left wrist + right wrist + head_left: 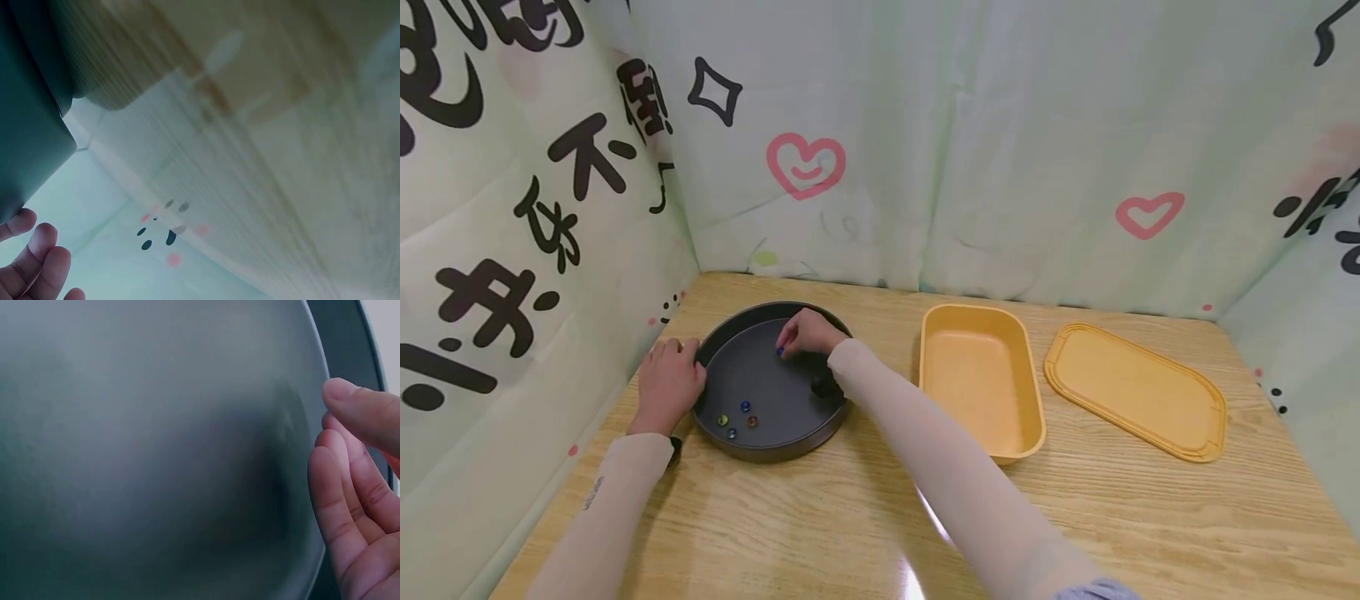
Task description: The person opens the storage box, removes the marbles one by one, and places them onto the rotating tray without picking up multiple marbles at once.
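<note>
A round dark pan (760,333) stands on the left of the table. At its left rim my left hand (670,379) grips the edge; in the left wrist view, curled fingers (42,250) show beside the dark outer wall. Over the pan's floor, toward the far side, my right hand (808,333) pinches a small blue marble (780,351) between thumb and fingertips. The right wrist view has the thumb (356,403) close to the fingers, with the marble hidden. Lower in the pan lie a blue marble (745,407), a yellow-green one (722,420), an amber one (752,422) and a teal one (732,433).
Right of the pan stands a deep yellow tub (981,375), partly overlapped by my right forearm. Farther right a flat yellow lid (1135,392) lies on the wooden table (760,533). Printed cloth curtains (1000,167) border the table at the back and both sides.
</note>
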A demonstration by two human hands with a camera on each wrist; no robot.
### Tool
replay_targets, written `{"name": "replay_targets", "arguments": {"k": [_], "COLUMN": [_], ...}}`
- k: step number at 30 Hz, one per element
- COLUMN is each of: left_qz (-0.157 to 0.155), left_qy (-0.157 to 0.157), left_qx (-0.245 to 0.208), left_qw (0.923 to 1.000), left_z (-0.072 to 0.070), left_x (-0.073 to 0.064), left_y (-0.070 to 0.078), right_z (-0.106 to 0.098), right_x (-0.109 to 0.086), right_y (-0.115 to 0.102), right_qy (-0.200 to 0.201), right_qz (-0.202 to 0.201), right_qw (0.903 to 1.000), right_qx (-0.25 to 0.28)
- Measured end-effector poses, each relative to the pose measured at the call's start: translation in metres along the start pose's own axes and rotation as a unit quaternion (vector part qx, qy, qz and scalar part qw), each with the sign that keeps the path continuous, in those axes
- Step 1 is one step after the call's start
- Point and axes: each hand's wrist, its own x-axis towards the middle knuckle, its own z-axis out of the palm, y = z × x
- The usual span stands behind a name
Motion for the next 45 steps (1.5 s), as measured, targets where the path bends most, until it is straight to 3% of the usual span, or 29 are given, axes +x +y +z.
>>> {"name": "replay_targets", "arguments": {"k": [25, 35, 45], "left_qz": [-0.019, -0.018, -0.030], "left_qy": [-0.022, -0.018, -0.024], "left_qx": [0.000, 0.005, 0.007], "left_qw": [0.9996, 0.9997, 0.9993], "left_z": [-0.002, -0.001, -0.001], "left_x": [0.002, 0.003, 0.002], "left_y": [0.010, 0.011, 0.011], "right_z": [0.002, -0.018, -0.043], "right_x": [0.001, -0.005, -0.017], "right_y": [0.016, 0.014, -0.002], "right_qy": [-0.026, -0.008, -0.036], "right_qz": [-0.010, -0.014, -0.067], "right_qw": [0.9995, 0.9997, 0.9965], "right_qx": [0.012, 0.018, 0.033]}}
